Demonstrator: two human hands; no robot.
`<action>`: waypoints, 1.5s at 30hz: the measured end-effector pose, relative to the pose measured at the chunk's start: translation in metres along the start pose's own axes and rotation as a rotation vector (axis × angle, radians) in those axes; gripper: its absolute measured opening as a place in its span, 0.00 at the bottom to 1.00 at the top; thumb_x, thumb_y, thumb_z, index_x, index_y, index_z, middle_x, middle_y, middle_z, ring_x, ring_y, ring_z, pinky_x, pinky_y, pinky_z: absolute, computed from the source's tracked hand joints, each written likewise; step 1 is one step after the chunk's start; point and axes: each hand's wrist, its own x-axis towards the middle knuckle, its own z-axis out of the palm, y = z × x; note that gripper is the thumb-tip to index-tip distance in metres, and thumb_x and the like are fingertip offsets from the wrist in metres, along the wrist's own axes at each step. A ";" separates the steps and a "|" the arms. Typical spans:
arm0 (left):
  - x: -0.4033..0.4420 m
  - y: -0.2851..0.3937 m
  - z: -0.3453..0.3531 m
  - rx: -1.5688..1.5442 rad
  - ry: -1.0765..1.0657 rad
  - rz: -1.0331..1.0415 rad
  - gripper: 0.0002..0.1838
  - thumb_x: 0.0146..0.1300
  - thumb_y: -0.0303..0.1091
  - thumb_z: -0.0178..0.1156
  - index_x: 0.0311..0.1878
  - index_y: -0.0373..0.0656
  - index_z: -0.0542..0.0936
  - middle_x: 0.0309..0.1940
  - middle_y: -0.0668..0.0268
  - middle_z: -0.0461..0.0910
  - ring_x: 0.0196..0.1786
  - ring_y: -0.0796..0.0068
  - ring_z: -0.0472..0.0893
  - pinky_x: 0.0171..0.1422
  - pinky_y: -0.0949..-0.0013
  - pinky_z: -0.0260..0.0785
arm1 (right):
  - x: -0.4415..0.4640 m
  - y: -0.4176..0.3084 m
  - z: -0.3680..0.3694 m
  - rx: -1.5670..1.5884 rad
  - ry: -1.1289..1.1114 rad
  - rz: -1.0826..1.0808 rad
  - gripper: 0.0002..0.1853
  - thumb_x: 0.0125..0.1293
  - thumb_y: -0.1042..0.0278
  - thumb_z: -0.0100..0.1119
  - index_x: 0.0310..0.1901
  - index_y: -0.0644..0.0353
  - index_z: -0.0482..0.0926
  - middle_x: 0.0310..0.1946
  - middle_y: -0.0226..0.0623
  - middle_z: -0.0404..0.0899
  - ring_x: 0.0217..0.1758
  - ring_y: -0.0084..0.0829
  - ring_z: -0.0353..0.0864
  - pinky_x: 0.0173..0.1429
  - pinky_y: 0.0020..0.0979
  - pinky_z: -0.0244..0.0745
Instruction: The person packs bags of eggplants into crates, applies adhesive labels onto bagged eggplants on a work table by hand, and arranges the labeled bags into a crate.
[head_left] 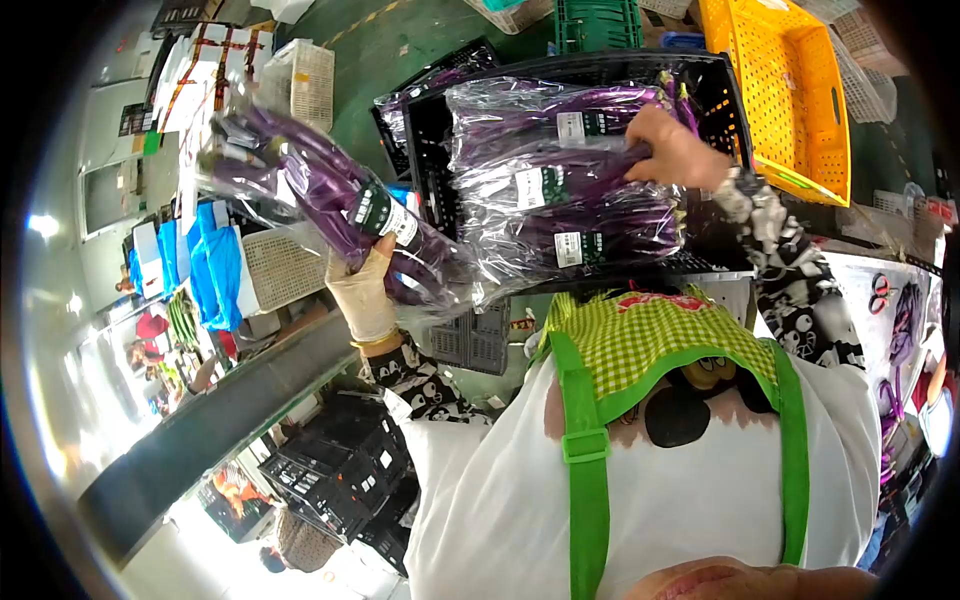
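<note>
A clear bag of long purple eggplants (330, 195) with a dark green and white label is gripped in my left hand (365, 292), which wears a pale glove or wrap. It is tilted, left of a black crate (735, 110). Inside that crate lie several bagged eggplant packs (565, 190), side by side, with labels showing. My right hand (678, 150) is over the crate's right part, its fingers closed round the end of a bagged eggplant pack.
Behind the crate stand a yellow crate (835, 130) and a green crate (598, 25). White baskets (312, 85) and blue bags (213, 265) are at the left. Stacked black crates (340, 460) stand at lower left, past a grey rail (215, 430).
</note>
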 end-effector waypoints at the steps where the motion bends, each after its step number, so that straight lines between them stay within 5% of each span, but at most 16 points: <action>1: 0.005 0.002 0.001 0.119 -0.023 0.054 0.19 0.55 0.21 0.70 0.52 0.36 0.81 0.41 0.70 0.83 0.42 0.79 0.78 0.49 0.73 0.71 | -0.006 -0.020 -0.028 -0.023 0.032 0.062 0.21 0.48 0.65 0.76 0.41 0.62 0.77 0.43 0.45 0.72 0.54 0.43 0.71 0.60 0.37 0.70; 2: 0.009 0.004 0.004 0.202 -0.070 0.114 0.19 0.56 0.22 0.71 0.52 0.35 0.81 0.41 0.70 0.84 0.41 0.80 0.78 0.49 0.74 0.71 | -0.015 -0.036 -0.055 -0.085 0.097 0.038 0.22 0.46 0.74 0.75 0.42 0.64 0.74 0.39 0.40 0.70 0.49 0.41 0.71 0.53 0.37 0.71; 7: 0.024 0.030 0.045 0.610 -0.478 0.130 0.34 0.48 0.30 0.76 0.61 0.33 0.76 0.36 0.60 0.86 0.36 0.72 0.83 0.46 0.71 0.75 | -0.087 -0.131 -0.207 -0.348 0.179 -0.103 0.19 0.45 0.79 0.74 0.38 0.67 0.75 0.34 0.39 0.77 0.37 0.35 0.77 0.41 0.30 0.71; 10: 0.032 0.041 0.085 0.792 -0.814 0.154 0.39 0.43 0.45 0.76 0.63 0.51 0.77 0.40 0.54 0.86 0.42 0.59 0.86 0.51 0.63 0.75 | -0.120 -0.200 -0.263 -0.512 0.035 -0.036 0.16 0.42 0.84 0.68 0.33 0.67 0.73 0.32 0.40 0.76 0.36 0.41 0.77 0.41 0.37 0.71; 11: 0.051 -0.016 0.124 0.958 -0.925 0.180 0.37 0.45 0.46 0.73 0.64 0.58 0.77 0.43 0.56 0.86 0.47 0.57 0.85 0.53 0.60 0.75 | -0.101 -0.160 -0.250 -0.570 -0.050 -0.167 0.16 0.41 0.85 0.66 0.34 0.67 0.73 0.32 0.40 0.76 0.36 0.43 0.77 0.41 0.39 0.72; 14: 0.057 -0.067 0.165 1.180 -1.077 0.157 0.34 0.48 0.48 0.70 0.63 0.62 0.78 0.44 0.58 0.86 0.50 0.58 0.84 0.55 0.59 0.74 | -0.092 -0.157 -0.229 -0.706 -0.134 -0.254 0.15 0.40 0.85 0.62 0.34 0.65 0.75 0.33 0.39 0.78 0.38 0.46 0.78 0.42 0.39 0.73; 18: 0.048 -0.100 0.180 1.329 -0.935 0.257 0.30 0.51 0.45 0.68 0.61 0.62 0.79 0.44 0.59 0.84 0.49 0.56 0.83 0.54 0.58 0.72 | -0.055 -0.080 -0.198 -0.408 -0.519 -0.032 0.13 0.44 0.81 0.62 0.35 0.61 0.78 0.33 0.37 0.78 0.39 0.43 0.78 0.43 0.39 0.73; 20: 0.038 -0.108 0.174 1.370 -0.847 0.321 0.30 0.50 0.43 0.68 0.61 0.60 0.78 0.44 0.59 0.81 0.51 0.56 0.80 0.54 0.56 0.71 | -0.033 -0.025 -0.164 -0.510 -0.549 0.022 0.10 0.45 0.76 0.62 0.33 0.57 0.79 0.33 0.35 0.77 0.40 0.40 0.76 0.44 0.38 0.71; 26: 0.009 -0.089 0.154 1.043 -0.582 0.618 0.34 0.46 0.34 0.63 0.63 0.47 0.74 0.52 0.58 0.78 0.60 0.55 0.73 0.72 0.48 0.55 | -0.014 0.082 -0.062 -1.048 -0.082 0.004 0.03 0.49 0.64 0.64 0.26 0.47 0.80 0.34 0.27 0.75 0.44 0.32 0.70 0.47 0.36 0.65; 29: 0.002 -0.051 0.134 0.914 -0.400 0.644 0.38 0.47 0.35 0.64 0.67 0.45 0.71 0.62 0.57 0.74 0.68 0.54 0.67 0.75 0.43 0.47 | -0.023 0.074 -0.061 -0.842 0.327 -0.217 0.18 0.51 0.61 0.62 0.47 0.47 0.79 0.55 0.34 0.73 0.61 0.37 0.69 0.64 0.49 0.64; 33: 0.023 -0.079 0.118 1.117 0.007 0.455 0.43 0.55 0.48 0.66 0.74 0.46 0.63 0.74 0.50 0.59 0.75 0.34 0.53 0.72 0.26 0.37 | -0.058 0.067 -0.015 -0.477 0.583 0.258 0.35 0.51 0.53 0.69 0.63 0.44 0.74 0.67 0.33 0.68 0.70 0.43 0.64 0.71 0.51 0.59; 35: 0.039 -0.129 0.136 1.237 -0.177 0.513 0.41 0.63 0.48 0.63 0.76 0.48 0.58 0.74 0.48 0.58 0.76 0.35 0.51 0.75 0.33 0.42 | -0.076 0.084 0.045 -0.507 0.480 0.467 0.43 0.52 0.47 0.70 0.71 0.42 0.65 0.70 0.33 0.65 0.73 0.46 0.62 0.72 0.56 0.56; 37: 0.036 -0.179 0.153 0.828 -0.139 0.406 0.41 0.63 0.48 0.63 0.76 0.48 0.58 0.73 0.46 0.59 0.74 0.37 0.56 0.75 0.44 0.53 | -0.086 0.057 0.067 -0.523 0.367 0.663 0.49 0.54 0.44 0.68 0.75 0.44 0.56 0.74 0.35 0.59 0.78 0.48 0.52 0.72 0.62 0.52; 40: 0.036 -0.165 0.161 0.767 -0.128 0.316 0.40 0.61 0.44 0.66 0.73 0.44 0.60 0.70 0.46 0.63 0.72 0.43 0.62 0.72 0.52 0.60 | -0.092 0.082 0.099 -0.388 0.481 0.627 0.49 0.57 0.54 0.66 0.77 0.51 0.50 0.78 0.37 0.50 0.82 0.49 0.34 0.72 0.66 0.47; 43: 0.048 -0.193 0.152 0.773 -0.094 0.457 0.40 0.58 0.49 0.68 0.72 0.49 0.65 0.69 0.47 0.65 0.70 0.39 0.63 0.69 0.47 0.63 | -0.093 0.050 0.042 -0.084 0.261 0.705 0.48 0.53 0.58 0.66 0.75 0.53 0.52 0.74 0.45 0.55 0.78 0.55 0.47 0.71 0.67 0.51; 45: 0.041 -0.181 0.155 0.813 -0.041 0.392 0.42 0.54 0.51 0.69 0.71 0.49 0.67 0.70 0.49 0.65 0.73 0.40 0.61 0.71 0.41 0.58 | -0.103 0.038 0.021 -0.098 0.450 0.657 0.44 0.52 0.62 0.66 0.72 0.58 0.58 0.67 0.49 0.64 0.70 0.53 0.60 0.70 0.59 0.59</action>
